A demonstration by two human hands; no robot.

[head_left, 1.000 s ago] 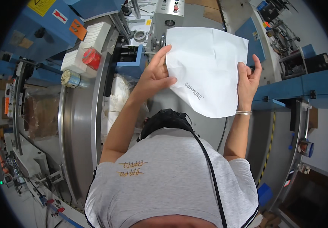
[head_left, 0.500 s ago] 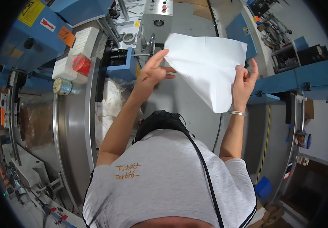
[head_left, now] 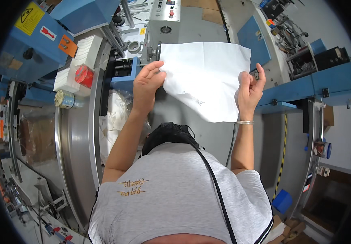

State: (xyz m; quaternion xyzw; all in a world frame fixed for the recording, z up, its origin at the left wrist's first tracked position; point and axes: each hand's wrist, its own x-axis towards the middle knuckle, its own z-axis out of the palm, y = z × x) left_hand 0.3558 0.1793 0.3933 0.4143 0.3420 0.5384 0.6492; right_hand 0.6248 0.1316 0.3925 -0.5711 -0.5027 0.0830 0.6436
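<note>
holds a creased white sheet up over the grey floor, pinching its left edge between thumb and fingers of the left hand and its right edge in the right hand, index finger raised. faces a silver control box beyond. has at left a smooth steel surface with a red can beside white stacks; at right, blue panels and a yellow-and-black stripe.

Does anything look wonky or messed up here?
Yes, the white sheet between the left hand and right hand looks odd: its lower edge slants down toward the right, and it's rumpled, not flat.
</note>
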